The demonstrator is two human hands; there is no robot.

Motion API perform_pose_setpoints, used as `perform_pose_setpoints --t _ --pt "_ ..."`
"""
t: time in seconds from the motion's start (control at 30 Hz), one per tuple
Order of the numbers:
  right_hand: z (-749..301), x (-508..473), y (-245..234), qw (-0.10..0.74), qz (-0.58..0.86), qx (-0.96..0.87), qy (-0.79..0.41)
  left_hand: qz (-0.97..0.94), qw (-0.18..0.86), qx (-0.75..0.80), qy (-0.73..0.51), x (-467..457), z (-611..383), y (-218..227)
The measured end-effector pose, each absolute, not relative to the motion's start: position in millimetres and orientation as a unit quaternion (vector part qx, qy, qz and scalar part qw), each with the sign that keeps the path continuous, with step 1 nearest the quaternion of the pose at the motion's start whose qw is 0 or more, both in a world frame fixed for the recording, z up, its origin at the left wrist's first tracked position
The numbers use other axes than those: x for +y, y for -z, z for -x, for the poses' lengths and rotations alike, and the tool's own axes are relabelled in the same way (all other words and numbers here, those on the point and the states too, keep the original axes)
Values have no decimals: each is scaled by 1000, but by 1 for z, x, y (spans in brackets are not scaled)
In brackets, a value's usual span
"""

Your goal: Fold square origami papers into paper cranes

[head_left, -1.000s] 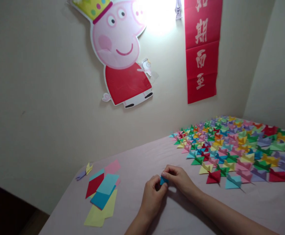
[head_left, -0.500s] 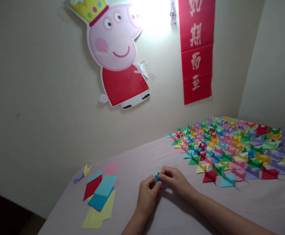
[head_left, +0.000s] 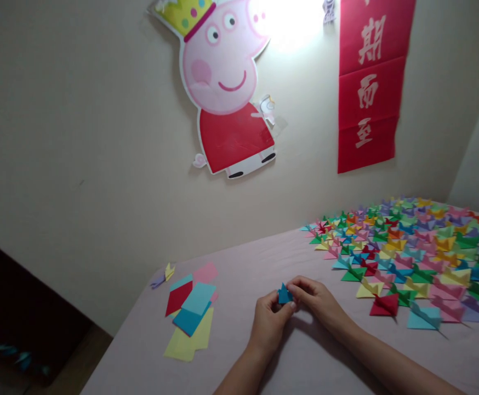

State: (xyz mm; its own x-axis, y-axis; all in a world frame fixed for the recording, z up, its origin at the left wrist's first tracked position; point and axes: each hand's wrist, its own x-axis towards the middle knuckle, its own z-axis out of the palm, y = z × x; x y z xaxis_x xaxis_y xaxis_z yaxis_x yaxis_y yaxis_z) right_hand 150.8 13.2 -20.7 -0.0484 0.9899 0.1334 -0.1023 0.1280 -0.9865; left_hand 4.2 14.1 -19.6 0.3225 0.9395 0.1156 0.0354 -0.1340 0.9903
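A small blue folded paper piece (head_left: 284, 294) is pinched between both my hands just above the pink table (head_left: 239, 263). My left hand (head_left: 269, 325) is closed, gripping the piece from the left and below. My right hand (head_left: 317, 300) is closed too, its fingertips pressed on the piece's right side. A fan of flat paper squares (head_left: 190, 310) in red, blue, teal, pink and yellow lies to the left of my hands.
Many folded paper shapes (head_left: 412, 258) in several colours lie in rows over the right half of the table. Two small folded bits (head_left: 163, 274) lie near the table's far left edge. A cartoon pig cutout (head_left: 227, 88) and a red banner (head_left: 369, 88) hang on the wall.
The camera has swung left, so everything sits further right in view. The blue piece now stands with a point upward between my fingers; both hands keep hold of it.
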Motion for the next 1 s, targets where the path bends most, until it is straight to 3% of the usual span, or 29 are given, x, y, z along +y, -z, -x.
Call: perform_pose_setpoints --t 0.33,1.0 --pt "-152 6 16 572 451 -559 -395 -595 541 401 -438 18 -1 27" --pt "-153 -1 12 536 452 -660 -269 -577 590 375 -423 15 5 4"
